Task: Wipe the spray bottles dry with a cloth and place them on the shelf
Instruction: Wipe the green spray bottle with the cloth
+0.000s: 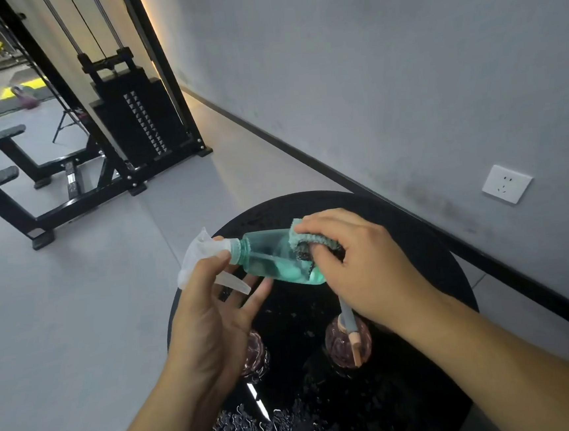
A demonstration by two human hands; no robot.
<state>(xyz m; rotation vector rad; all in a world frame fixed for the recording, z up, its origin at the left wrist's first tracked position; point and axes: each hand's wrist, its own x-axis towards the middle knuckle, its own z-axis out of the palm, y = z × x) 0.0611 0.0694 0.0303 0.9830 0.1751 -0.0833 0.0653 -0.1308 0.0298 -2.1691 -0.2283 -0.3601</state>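
Head view: your left hand (211, 300) pinched the teal spray bottle (273, 261) by its neck while your right hand (359, 263) gripped the cloth (307, 239) against it, above the wet black surface (416, 238).

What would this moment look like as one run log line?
step: wiping | left hand: holds teal spray bottle by neck | right hand: presses cloth on it | two pink bottles on black table

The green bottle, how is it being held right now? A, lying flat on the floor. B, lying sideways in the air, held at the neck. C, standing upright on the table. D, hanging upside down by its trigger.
B: the green bottle lies sideways above the table, the left hand pinching its neck while the right hand presses the cloth on its body.
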